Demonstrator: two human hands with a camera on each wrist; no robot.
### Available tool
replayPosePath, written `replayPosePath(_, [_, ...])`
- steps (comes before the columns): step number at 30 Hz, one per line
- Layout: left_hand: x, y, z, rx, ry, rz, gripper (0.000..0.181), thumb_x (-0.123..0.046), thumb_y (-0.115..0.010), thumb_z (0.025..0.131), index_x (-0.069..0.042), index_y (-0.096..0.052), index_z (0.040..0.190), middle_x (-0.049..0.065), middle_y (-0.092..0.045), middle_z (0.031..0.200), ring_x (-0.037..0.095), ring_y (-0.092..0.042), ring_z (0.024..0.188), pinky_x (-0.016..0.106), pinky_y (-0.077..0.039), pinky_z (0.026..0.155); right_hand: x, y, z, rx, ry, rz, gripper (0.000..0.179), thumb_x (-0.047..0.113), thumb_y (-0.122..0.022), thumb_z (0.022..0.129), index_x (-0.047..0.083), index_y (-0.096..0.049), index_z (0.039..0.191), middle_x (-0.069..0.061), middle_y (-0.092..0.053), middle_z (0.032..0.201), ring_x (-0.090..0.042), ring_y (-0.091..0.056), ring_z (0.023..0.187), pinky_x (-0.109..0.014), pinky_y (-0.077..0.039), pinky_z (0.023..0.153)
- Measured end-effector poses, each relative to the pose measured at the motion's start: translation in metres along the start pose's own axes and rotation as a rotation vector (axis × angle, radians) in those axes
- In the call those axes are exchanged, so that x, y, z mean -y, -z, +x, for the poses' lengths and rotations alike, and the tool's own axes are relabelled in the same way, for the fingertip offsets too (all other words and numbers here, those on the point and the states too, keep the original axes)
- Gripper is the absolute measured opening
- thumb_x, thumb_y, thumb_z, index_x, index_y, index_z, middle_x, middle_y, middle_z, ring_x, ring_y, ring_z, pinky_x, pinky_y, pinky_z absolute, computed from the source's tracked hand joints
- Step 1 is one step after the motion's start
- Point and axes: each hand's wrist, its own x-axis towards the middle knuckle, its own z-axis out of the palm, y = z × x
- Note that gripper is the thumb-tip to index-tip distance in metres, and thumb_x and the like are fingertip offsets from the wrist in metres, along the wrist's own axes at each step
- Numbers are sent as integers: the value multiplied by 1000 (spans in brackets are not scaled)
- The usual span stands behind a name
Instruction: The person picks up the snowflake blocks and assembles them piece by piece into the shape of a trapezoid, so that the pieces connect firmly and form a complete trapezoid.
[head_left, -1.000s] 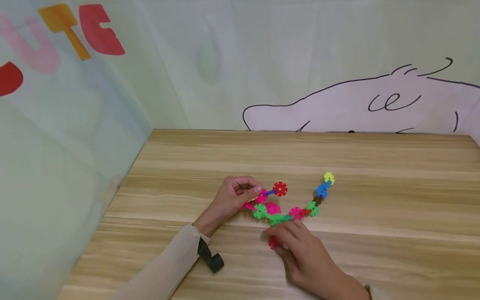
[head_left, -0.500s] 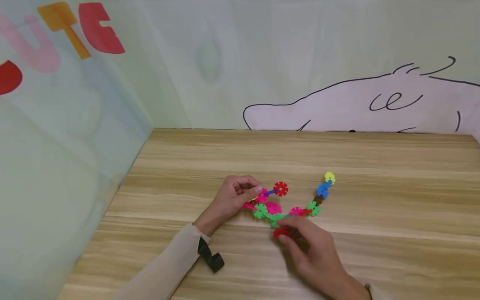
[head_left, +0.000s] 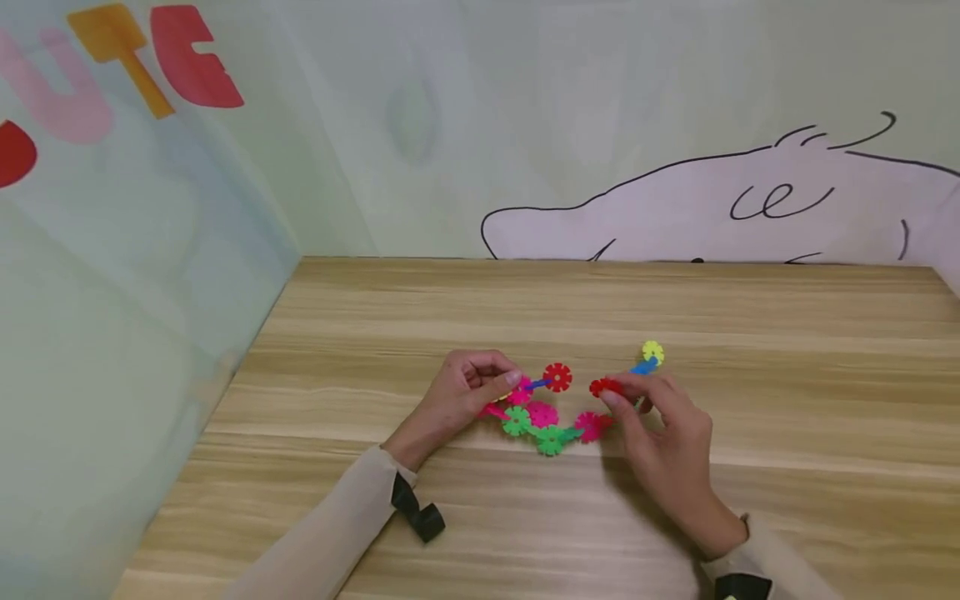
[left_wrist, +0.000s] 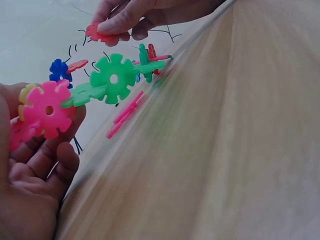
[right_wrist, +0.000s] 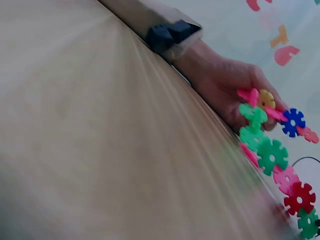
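Note:
A chain of interlocked plastic snowflake discs in several colours curves between the hands; a green disc (head_left: pixel 551 440) lies at its lowest bend. My left hand (head_left: pixel 457 404) pinches the chain near its left end, around pink and yellow discs. Past those fingers stick out a blue disc (right_wrist: pixel 293 123) and a red end disc (head_left: pixel 557 377). Between thumb and fingertips my right hand (head_left: pixel 671 442) pinches a separate red snowflake disc (left_wrist: pixel 97 32), raised above the chain. It partly covers the chain's right side, where a yellow end disc (head_left: pixel 653 352) shows.
A pink disc (head_left: pixel 543 414) lies inside the chain's curve on the wooden table (head_left: pixel 375 317). Printed cloth walls (head_left: pixel 405 125) stand along the table's back and left edges. A black strap (head_left: pixel 418 510) hangs at the left cuff.
My right hand has lifted the red disc from below the chain and carried it up and right, to the chain's right side. The left hand has kept its hold, nearly still.

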Motion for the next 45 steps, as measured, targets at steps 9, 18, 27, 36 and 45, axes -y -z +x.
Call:
replayPosePath(9, [3, 3, -1, 15, -4, 15, 18, -10, -66, 105, 3, -78, 107, -5, -77, 91, 4, -55, 69, 17, -45, 61, -13, -7, 14, 50, -4, 3, 29, -10, -87, 80, 6, -81, 103, -6, -81, 91, -10, -61, 88, -17, -49, 73])
replayPosePath(18, [2, 2, -1, 26, -1, 27, 17, -10, -66, 105, 2, -78, 107, 14, -78, 97, 5, -55, 70, 18, -46, 62, -20, -15, 21, 73, 20, 42, 23, -11, -88, 78, 6, -83, 92, -7, -73, 81, -14, -59, 88, -17, -46, 74])
replayPosePath(27, [-1, 2, -2, 53, 8, 62, 14, -10, -69, 103, -1, -79, 102, -5, -71, 81, 5, -47, 63, 19, -39, 57, -22, -19, 26, 63, 176, 76, 28, -20, -81, 76, 8, -81, 83, -5, -79, 77, -19, -59, 84, -18, -48, 74])
replayPosePath(36, [-4, 1, 0, 103, 3, 97, 12, -9, -71, 103, -2, -79, 98, 7, -75, 86, 6, -55, 67, 19, -48, 61, -25, -18, 27, 117, 197, 93, 43, -25, -53, 76, 5, -82, 84, -3, -76, 72, -17, -59, 82, -17, -49, 74])
replayPosePath(45, [-8, 12, -6, 260, 60, 80, 13, -9, -66, 103, -3, -77, 106, 1, -73, 95, 9, -62, 80, 21, -54, 72, -19, -19, 22, 284, 115, 138, 30, -18, -82, 78, 10, -83, 87, -3, -71, 81, -14, -62, 86, -13, -52, 77])
